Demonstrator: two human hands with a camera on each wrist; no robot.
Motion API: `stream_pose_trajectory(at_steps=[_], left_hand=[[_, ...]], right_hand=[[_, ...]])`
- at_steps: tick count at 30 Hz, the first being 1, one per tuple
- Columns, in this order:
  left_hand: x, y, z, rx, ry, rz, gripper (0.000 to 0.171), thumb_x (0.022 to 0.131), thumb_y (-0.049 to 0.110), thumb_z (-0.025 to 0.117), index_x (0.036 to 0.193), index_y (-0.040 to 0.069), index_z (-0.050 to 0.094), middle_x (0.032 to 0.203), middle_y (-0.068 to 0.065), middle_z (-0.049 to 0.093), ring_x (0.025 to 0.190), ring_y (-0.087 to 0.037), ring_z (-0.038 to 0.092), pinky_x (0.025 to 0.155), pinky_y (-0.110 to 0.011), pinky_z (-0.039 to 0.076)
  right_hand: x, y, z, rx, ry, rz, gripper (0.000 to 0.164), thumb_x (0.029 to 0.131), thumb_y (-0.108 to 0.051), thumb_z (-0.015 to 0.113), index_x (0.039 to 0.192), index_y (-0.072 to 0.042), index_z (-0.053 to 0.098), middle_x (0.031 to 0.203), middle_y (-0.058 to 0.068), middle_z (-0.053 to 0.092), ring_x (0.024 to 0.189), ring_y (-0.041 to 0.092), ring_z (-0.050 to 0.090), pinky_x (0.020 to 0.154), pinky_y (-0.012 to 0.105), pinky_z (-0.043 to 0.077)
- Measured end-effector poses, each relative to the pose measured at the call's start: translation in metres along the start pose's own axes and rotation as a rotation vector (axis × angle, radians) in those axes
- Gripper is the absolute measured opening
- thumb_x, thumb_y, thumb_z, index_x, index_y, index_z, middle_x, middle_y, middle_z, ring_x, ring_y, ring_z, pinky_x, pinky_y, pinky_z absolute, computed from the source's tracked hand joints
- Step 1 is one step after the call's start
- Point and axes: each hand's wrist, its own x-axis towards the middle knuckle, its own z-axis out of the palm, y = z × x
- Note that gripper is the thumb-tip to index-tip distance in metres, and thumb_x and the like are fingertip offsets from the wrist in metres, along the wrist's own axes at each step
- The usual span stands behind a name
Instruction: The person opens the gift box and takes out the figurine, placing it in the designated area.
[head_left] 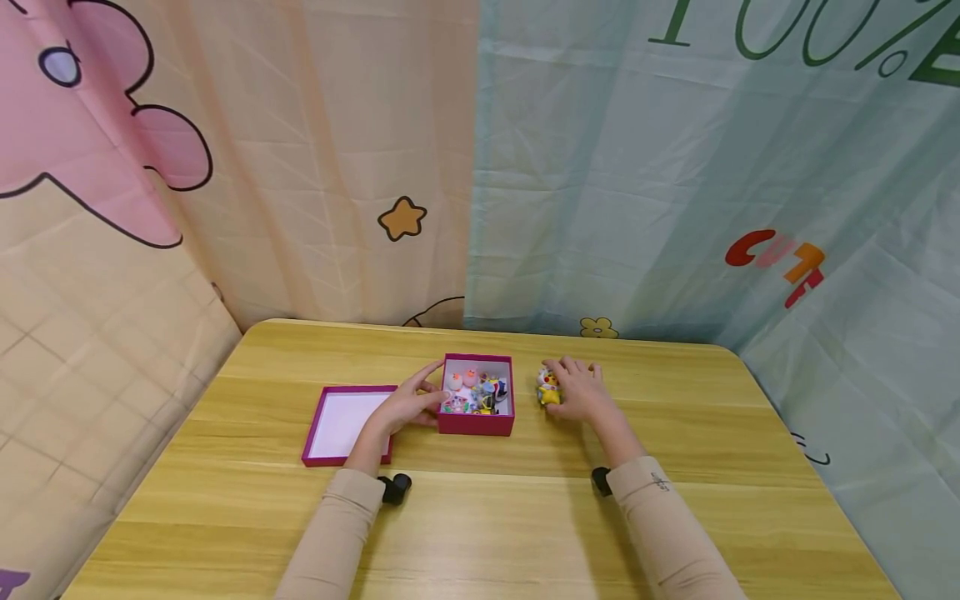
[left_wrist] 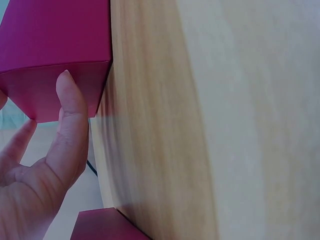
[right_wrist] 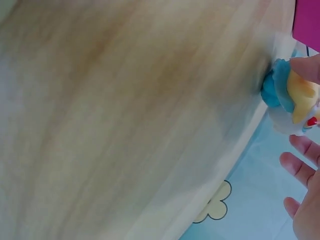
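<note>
A small toy figure (head_left: 549, 388), yellow and white with red spots, stands on the table right of the box. My right hand (head_left: 579, 390) pinches it, thumb on the near side and fingertips at its far side. In the right wrist view the figure (right_wrist: 286, 95) shows a blue part near the table. The magenta box (head_left: 476, 424) holds several small figures, among them pink ones and dark ones. My left hand (head_left: 408, 403) touches the box's left side with fingers spread. The thumb (left_wrist: 70, 92) rests against that wall in the left wrist view.
A magenta lid (head_left: 341, 425) with a white inside lies left of the box, partly behind my left forearm. The wooden table (head_left: 480, 533) ends at printed curtains (head_left: 600, 208) behind and at both sides. A dark wrist camera (head_left: 396, 488) sits on each wrist.
</note>
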Motion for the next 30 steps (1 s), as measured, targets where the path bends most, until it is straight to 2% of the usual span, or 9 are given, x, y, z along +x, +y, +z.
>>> stream_pose_trajectory(at_steps=[5,10,16,22,30], left_hand=[[0.0,0.0,0.0,-0.003,-0.003,-0.003,0.064,0.091,0.012,0.055,0.146,0.022,0.023,0.111,-0.018,0.04,0.079,-0.022,0.058,0.07,-0.039,0.056],[0.0,0.0,0.0,-0.005,-0.001,-0.002,0.064,0.091,0.012,0.055,0.146,0.022,0.023,0.111,-0.019,0.04,0.078,-0.022,0.058,0.07,-0.038,0.056],[0.0,0.001,0.0,-0.005,0.006,-0.011,0.064,0.091,0.013,0.056,0.146,0.022,0.024,0.112,-0.018,0.04,0.081,-0.022,0.057,0.07,-0.038,0.056],[0.0,0.002,0.001,-0.007,0.006,-0.017,0.064,0.091,0.013,0.056,0.146,0.022,0.024,0.112,-0.018,0.039,0.082,-0.023,0.057,0.071,-0.038,0.056],[-0.001,0.003,0.0,-0.016,-0.004,-0.011,0.064,0.091,0.014,0.056,0.146,0.021,0.023,0.112,-0.019,0.04,0.084,-0.023,0.057,0.071,-0.039,0.055]], right_hand=[[0.001,-0.003,-0.008,0.004,0.003,0.009,0.08,0.071,-0.038,0.074,0.139,-0.017,0.035,0.124,0.014,0.042,0.115,0.036,0.039,0.096,0.059,0.022],[0.003,-0.01,-0.02,0.014,0.046,-0.042,0.074,0.074,-0.036,0.07,0.138,-0.021,0.036,0.125,0.011,0.041,0.115,0.032,0.039,0.095,0.057,0.023],[0.008,-0.03,-0.028,0.044,0.081,-0.141,0.06,0.081,-0.031,0.066,0.135,-0.021,0.042,0.123,0.008,0.042,0.113,0.029,0.038,0.094,0.055,0.023],[0.013,-0.049,-0.025,-0.007,0.07,-0.225,0.052,0.085,-0.03,0.063,0.133,-0.026,0.044,0.124,0.006,0.045,0.115,0.027,0.039,0.099,0.055,0.023],[0.02,-0.072,-0.024,-0.078,0.043,-0.391,0.043,0.086,-0.027,0.064,0.126,-0.025,0.051,0.118,0.004,0.048,0.113,0.026,0.042,0.099,0.055,0.026]])
